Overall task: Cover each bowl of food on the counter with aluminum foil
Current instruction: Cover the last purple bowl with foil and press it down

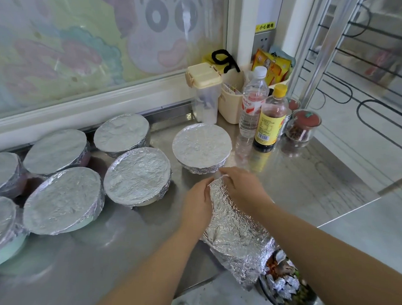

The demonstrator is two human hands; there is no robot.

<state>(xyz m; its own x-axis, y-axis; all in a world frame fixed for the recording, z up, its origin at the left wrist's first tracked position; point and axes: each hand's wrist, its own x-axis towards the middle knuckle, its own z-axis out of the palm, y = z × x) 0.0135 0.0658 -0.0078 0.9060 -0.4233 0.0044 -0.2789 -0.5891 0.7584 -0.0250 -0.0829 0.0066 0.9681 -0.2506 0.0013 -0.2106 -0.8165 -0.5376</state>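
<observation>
both hands pinching a crumpled foil sheet over the counter, beside seven covered bowls

the left hand [197, 205] and right hand [240, 187] each grip the top edge of the foil sheet [234, 231] with curled fingers, close together, so it hangs bunched toward the body. that looks like a grip for pulling it open before it goes over a bowl. the covered bowls [137, 175] sit grouped at the left and back of the counter [130, 257], probably set aside as done, with foil folded down around their rims. the two leftmost are cut off by the frame. under the right forearm a dark container [284, 286] of food and foil scraps is half hidden; i cannot tell if it is an uncovered bowl or a bin.
</observation>
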